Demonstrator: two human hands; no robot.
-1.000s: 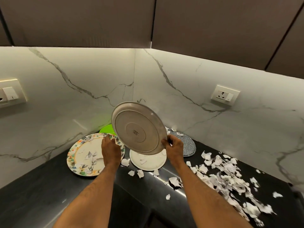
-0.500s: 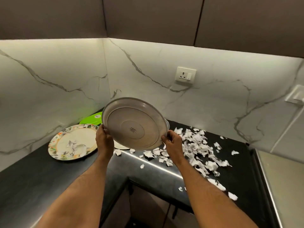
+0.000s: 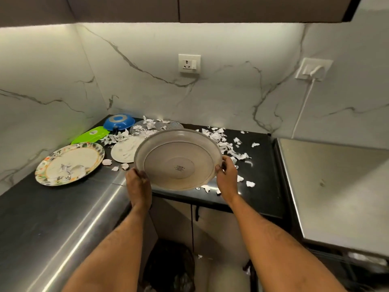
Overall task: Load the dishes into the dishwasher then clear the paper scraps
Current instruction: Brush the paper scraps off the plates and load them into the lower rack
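I hold a large beige plate (image 3: 179,160) tilted up with its underside toward me, above the front edge of the black counter (image 3: 63,207). My left hand (image 3: 137,186) grips its lower left rim and my right hand (image 3: 226,179) its right rim. On the counter lie a floral-rimmed plate (image 3: 70,163), a small white plate (image 3: 124,149), a grey speckled plate (image 3: 156,125) under scraps, a blue bowl (image 3: 119,121) turned upside down and a green board (image 3: 90,134). Torn paper scraps (image 3: 227,144) are scattered across the counter's corner and right part.
A steel-topped appliance (image 3: 336,186) stands at the right, beside the counter. A bin with a black bag (image 3: 170,268) sits on the floor below, between my arms. Wall sockets (image 3: 189,63) and a plugged white cable (image 3: 303,106) are on the marble backsplash.
The view has swung right and downward. The plate has come lower and closer to me, still held by both hands. The appliance and the bin have come into view.
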